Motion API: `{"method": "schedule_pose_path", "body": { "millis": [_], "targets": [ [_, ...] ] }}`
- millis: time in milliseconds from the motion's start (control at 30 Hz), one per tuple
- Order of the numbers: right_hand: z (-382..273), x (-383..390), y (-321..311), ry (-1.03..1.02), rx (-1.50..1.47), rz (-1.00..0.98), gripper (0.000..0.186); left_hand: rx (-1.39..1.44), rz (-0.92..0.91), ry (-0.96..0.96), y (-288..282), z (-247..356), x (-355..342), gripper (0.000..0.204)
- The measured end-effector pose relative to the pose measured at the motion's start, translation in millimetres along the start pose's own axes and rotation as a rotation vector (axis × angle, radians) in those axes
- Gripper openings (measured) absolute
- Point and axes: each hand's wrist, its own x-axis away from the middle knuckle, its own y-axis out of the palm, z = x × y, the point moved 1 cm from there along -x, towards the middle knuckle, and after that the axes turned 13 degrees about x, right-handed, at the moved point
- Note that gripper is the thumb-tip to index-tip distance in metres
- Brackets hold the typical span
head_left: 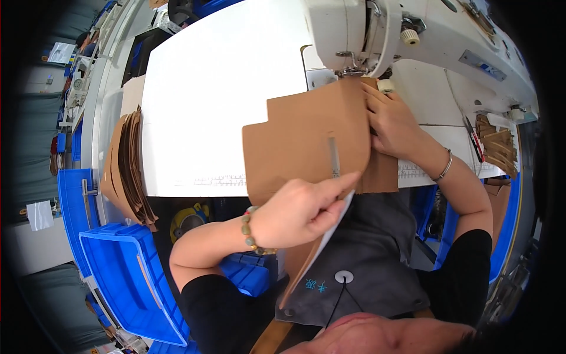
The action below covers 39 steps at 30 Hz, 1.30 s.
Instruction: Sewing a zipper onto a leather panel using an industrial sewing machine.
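Observation:
A large brown panel [295,135], leather-like, with a notched far-left corner and a narrow slot, lies on the white sewing table. Its far end reaches under the presser foot [352,72] of a white sewing machine [339,32]. My left hand [300,209] is closed on the panel's near edge, its index finger stretched along the top. From there a part with a pale edge hangs toward my apron. Beside the presser foot, my right hand [395,121] rests with stretched fingers against the panel's right side. Another brown layer [379,174] shows below that hand.
A stack of brown pieces [127,165] hangs over the table's left end. Blue bins [132,283] stand at lower left. On the right lie red-handled scissors or snips [474,141] and brown scraps [496,144]. A printed ruler [221,180] runs along the near edge.

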Motion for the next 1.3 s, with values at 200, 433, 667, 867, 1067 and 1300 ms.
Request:
{"method": "schedule_pose_path", "body": {
  "millis": [200,433,667,867,1067,1300],
  "targets": [
    [10.0,7.4,27.6,-0.026,-0.059,0.194,0.053,-0.008,-0.175,0.361,9.3,-34.1,-34.2,0.043],
    [10.2,6.8,28.6,-0.048,-0.087,0.146,0.058,-0.827,0.279,0.273,-5.1,-76.2,-63.2,0.065],
    [10.5,7.1,24.9,-0.080,-0.119,0.185,0.054,-0.805,0.357,0.221,-7.2,-82.6,-83.5,0.063],
    [8.6,4.4,24.2,-0.062,-0.111,0.168,0.049,-0.817,0.342,0.203,-5.9,-77.6,-83.3,0.058],
    [8.2,6.7,19.1,-0.065,-0.106,0.166,0.046,-0.793,0.349,0.223,-18.5,-69.3,-90.9,0.054],
    [6.0,2.8,7.3,-0.066,-0.098,0.207,0.039,-0.818,0.407,0.254,-13.8,-76.2,-92.4,0.053]
  ]
}}
